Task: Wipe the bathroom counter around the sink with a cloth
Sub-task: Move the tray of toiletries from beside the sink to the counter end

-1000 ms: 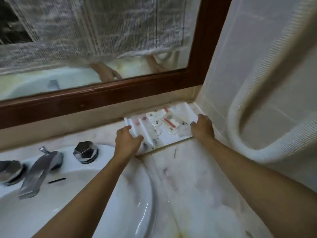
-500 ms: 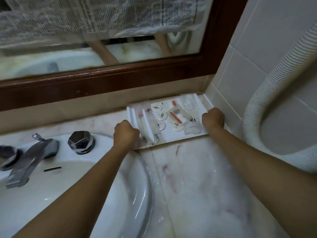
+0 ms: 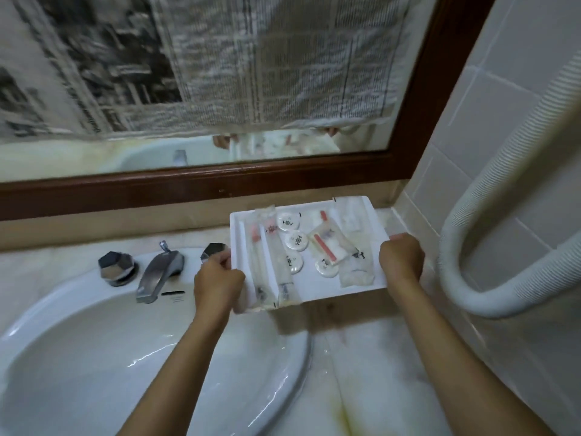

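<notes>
Holding the white tray [image 3: 306, 286] by its two short ends, I have my left hand [image 3: 217, 283] curled over the left rim and my right hand [image 3: 401, 261] closed on the right rim, both grips pinching the tray. It looks raised off the marble bench [image 3: 386, 366], its near edge casting a shadow beside the sink [image 3: 94, 357], with the far edge close to the mirror frame [image 3: 201, 187].

I judge the tray stiff and light, but its load is loose: round soap discs [image 3: 295, 240] and slim plastic-wrapped sachets [image 3: 330, 247] that would slide at any tilt. So I would keep it level and grip at the rims, thumbs on top.

No cloth is in view; I cannot tell where it is. The bench itself looks hard, smooth and stained near the front, probably slick if wet.
</notes>
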Demonstrator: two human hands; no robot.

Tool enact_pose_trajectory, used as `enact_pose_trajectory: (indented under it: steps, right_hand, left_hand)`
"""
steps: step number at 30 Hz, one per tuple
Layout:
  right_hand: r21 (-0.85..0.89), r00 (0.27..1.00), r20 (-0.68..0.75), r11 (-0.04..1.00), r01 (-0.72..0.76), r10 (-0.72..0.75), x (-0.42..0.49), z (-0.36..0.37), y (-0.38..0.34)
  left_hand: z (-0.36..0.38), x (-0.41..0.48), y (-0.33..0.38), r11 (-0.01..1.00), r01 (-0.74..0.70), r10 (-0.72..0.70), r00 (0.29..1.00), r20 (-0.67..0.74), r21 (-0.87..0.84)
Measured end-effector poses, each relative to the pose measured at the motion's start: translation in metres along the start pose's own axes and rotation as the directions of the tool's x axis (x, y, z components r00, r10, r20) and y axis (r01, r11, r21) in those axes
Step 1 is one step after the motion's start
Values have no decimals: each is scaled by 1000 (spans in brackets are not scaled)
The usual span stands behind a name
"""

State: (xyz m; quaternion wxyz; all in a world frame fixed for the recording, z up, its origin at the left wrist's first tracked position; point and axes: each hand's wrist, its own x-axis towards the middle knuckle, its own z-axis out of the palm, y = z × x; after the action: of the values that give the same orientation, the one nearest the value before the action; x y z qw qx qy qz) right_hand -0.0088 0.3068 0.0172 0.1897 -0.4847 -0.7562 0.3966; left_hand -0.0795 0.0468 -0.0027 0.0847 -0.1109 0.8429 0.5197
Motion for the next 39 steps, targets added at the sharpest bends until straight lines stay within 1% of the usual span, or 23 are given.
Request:
enact_pose_trajectory:
  steps: [2, 5, 9, 11, 13, 18, 23, 27, 30, 35, 39]
  right_hand:
    - [37, 1000, 20, 999, 1, -2, -44, -4, -10]
    - [79, 996, 78, 996, 39, -46, -110, 0, -20]
    - [66, 976, 197, 994, 85, -97, -201, 26, -30]
    - [72, 965, 231, 992, 108, -122, -243, 43, -33]
    - [71, 946, 285, 987, 141, -156, -288, 63, -36]
    - [52, 886, 419, 979, 195, -198, -391, 113, -49]
    - [64, 822, 506, 961, 268, -263, -473, 161, -66]
    - [62, 760, 561, 932, 356, -328, -522, 208, -83]
    - [77, 703, 616, 915, 397, -356, -547, 250, -101]
    - [120, 611, 681, 884, 452, -404, -592, 330, -138]
    - [147, 487, 753, 835, 530, -442, -629, 401, -169]
  left_hand:
    - [-41, -22, -18, 999, 8, -9, 999, -33, -48]
    - [-108, -57, -50, 996, 20, -29, 995, -97, -92]
    - [-205, -108, -106, 979, 50, -87, 979, -185, -197]
    - [-248, -130, -133, 968, 74, -130, 965, -228, -240]
    - [-292, -153, -162, 955, 80, -159, 951, -266, -285]
    - [-388, -194, -222, 933, 120, -241, 909, -340, -339]
    - [-457, -207, -267, 907, 136, -315, 848, -426, -399]
    - [-500, -195, -300, 867, 149, -385, 807, -449, -475]
    - [-531, -174, -321, 854, 170, -424, 774, -470, -492]
    - [-584, -135, -352, 823, 230, -512, 695, -504, -519]
    - [-626, -107, -381, 782, 246, -574, 640, -510, -572]
